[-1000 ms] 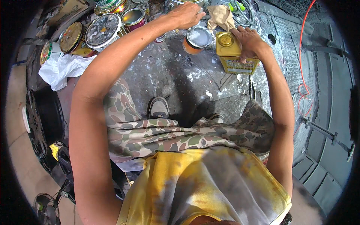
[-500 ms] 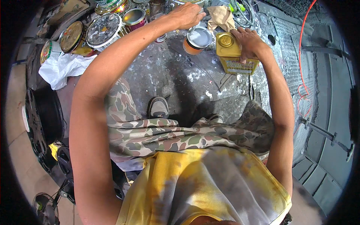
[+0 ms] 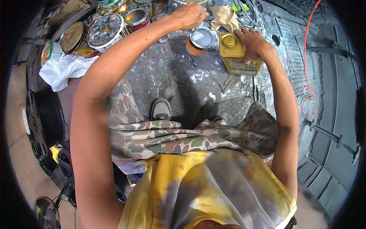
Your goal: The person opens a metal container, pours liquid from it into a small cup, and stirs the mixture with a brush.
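My left hand (image 3: 191, 16) is closed above the rim of a small orange pot (image 3: 195, 50) that holds a pale grey liquid (image 3: 203, 38). A thin shaft seems to run from its fingers toward the liquid, but I cannot make out what it is. My right hand (image 3: 252, 42) grips a golden-yellow rectangular tin (image 3: 244, 67) over its right side, thumb down the front and fingers across the top. A round cap (image 3: 230, 41) sits on that tin, which stands upright just right of the pot.
Used paint cans (image 3: 105, 30) crowd the far left, beside a crumpled white plastic bag (image 3: 68, 70). Brown paper (image 3: 224, 18) lies behind the pot. A black round lid (image 3: 276, 40) is right of the tin; an orange cable (image 3: 307, 65) hangs farther right. My shoe (image 3: 161, 109) stands on the paint-spattered floor.
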`<action>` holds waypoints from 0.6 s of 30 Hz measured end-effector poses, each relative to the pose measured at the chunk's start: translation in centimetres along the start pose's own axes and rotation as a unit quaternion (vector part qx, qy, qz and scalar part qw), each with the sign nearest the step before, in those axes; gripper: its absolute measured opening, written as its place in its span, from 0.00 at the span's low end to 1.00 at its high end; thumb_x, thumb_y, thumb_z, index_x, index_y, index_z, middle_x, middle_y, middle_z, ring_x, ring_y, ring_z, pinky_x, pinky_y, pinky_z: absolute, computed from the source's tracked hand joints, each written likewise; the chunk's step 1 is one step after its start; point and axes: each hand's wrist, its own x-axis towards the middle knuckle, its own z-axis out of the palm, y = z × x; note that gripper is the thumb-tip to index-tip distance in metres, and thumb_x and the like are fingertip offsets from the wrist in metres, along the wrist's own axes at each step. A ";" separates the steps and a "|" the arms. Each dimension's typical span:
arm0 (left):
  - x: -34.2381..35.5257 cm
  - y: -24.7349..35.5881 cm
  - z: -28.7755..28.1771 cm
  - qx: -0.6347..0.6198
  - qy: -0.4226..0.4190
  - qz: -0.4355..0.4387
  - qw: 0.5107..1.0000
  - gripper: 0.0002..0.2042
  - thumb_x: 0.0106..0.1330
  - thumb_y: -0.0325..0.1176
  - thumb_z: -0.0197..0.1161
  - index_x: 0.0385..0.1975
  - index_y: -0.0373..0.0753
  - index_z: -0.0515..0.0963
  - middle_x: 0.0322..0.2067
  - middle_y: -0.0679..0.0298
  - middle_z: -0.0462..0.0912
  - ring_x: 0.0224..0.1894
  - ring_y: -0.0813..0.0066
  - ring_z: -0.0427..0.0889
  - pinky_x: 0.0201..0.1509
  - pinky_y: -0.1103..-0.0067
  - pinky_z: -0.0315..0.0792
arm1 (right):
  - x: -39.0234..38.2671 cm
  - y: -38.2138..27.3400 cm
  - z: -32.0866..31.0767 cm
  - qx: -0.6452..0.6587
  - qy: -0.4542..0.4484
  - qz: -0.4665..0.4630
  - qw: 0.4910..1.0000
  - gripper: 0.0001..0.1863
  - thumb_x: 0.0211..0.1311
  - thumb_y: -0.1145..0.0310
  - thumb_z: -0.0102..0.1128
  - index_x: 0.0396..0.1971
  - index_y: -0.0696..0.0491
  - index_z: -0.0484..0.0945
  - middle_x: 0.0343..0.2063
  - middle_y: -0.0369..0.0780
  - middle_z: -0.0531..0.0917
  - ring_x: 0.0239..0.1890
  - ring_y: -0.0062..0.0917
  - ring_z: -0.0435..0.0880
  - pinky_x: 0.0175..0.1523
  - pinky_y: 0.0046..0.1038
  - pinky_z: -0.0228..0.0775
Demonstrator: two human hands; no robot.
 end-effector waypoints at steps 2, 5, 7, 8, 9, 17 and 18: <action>-0.1 0.2 -0.4 -0.008 -0.016 -0.009 1.000 0.23 0.74 0.40 0.56 0.24 0.24 0.78 0.23 0.36 0.77 0.27 0.39 0.80 0.33 0.55 0.71 | 0.1 0.0 0.0 0.001 -0.003 -0.001 1.000 0.71 0.19 0.65 0.89 0.74 0.43 0.57 0.71 0.46 0.66 0.73 0.47 0.63 0.77 0.47 0.55; -0.2 0.6 -0.6 -0.005 -0.018 -0.020 1.000 0.23 0.74 0.41 0.55 0.24 0.24 0.78 0.22 0.37 0.77 0.27 0.40 0.80 0.33 0.55 0.71 | 0.4 0.6 0.9 -0.021 0.030 -0.018 0.999 0.66 0.23 0.64 0.88 0.73 0.46 0.60 0.67 0.42 0.70 0.70 0.42 0.68 0.71 0.45 0.64; -0.2 0.6 -0.7 -0.009 -0.025 -0.024 0.999 0.24 0.75 0.41 0.55 0.24 0.24 0.77 0.22 0.37 0.76 0.26 0.40 0.79 0.33 0.55 0.70 | 0.6 0.5 0.7 -0.014 0.019 -0.014 1.000 0.69 0.20 0.65 0.89 0.73 0.45 0.59 0.68 0.44 0.70 0.71 0.44 0.66 0.75 0.45 0.60; -0.2 0.7 -0.8 -0.010 -0.028 -0.025 0.999 0.24 0.75 0.41 0.55 0.24 0.23 0.77 0.22 0.37 0.76 0.26 0.40 0.79 0.33 0.55 0.70 | 0.7 0.5 0.6 -0.011 0.014 -0.012 1.000 0.70 0.19 0.65 0.89 0.73 0.44 0.58 0.68 0.45 0.69 0.72 0.45 0.65 0.76 0.44 0.58; -0.3 0.7 -0.8 -0.009 -0.026 -0.024 0.999 0.24 0.75 0.41 0.55 0.24 0.23 0.77 0.22 0.37 0.76 0.26 0.40 0.79 0.33 0.55 0.70 | 0.6 0.4 0.8 -0.014 0.026 -0.010 1.000 0.69 0.19 0.65 0.89 0.73 0.44 0.59 0.67 0.44 0.70 0.71 0.45 0.66 0.76 0.44 0.59; 0.0 0.3 -0.3 0.001 -0.016 0.010 1.000 0.22 0.74 0.40 0.54 0.24 0.24 0.78 0.22 0.37 0.77 0.27 0.38 0.80 0.33 0.55 0.71 | 0.5 0.6 1.2 -0.006 0.048 -0.015 0.999 0.67 0.19 0.66 0.89 0.70 0.44 0.61 0.63 0.44 0.73 0.69 0.45 0.68 0.74 0.44 0.61; -0.1 0.1 -0.3 0.005 -0.012 0.015 1.000 0.22 0.74 0.40 0.55 0.24 0.24 0.78 0.22 0.37 0.77 0.27 0.38 0.80 0.33 0.55 0.71 | 0.5 0.6 1.0 -0.009 0.042 -0.021 0.999 0.66 0.20 0.66 0.88 0.70 0.46 0.61 0.64 0.43 0.72 0.69 0.45 0.68 0.73 0.45 0.62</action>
